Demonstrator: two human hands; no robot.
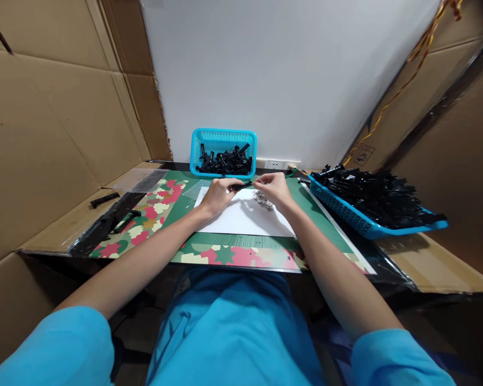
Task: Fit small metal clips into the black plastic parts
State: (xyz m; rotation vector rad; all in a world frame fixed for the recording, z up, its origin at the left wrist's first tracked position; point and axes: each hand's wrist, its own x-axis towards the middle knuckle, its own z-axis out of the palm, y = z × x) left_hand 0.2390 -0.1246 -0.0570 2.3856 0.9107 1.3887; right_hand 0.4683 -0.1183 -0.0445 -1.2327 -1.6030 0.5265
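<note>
My left hand (pixel 218 196) is closed round a slim black plastic part (pixel 241 186), whose end points toward my other hand. My right hand (pixel 274 188) has its fingers pinched together right at that end; whatever they hold is too small to make out. Both hands are above a white sheet (pixel 241 221) on the table. Beneath my right hand lies a small pile of tiny metal pieces (pixel 262 201).
A blue basket (pixel 224 132) of black parts stands against the white wall. Another blue basket (pixel 338 208), heaped with black parts, is at the right. Loose black parts (pixel 104 200) lie on the left. Cardboard walls (pixel 56 102) flank the table. Wires (pixel 402 86) hang at right.
</note>
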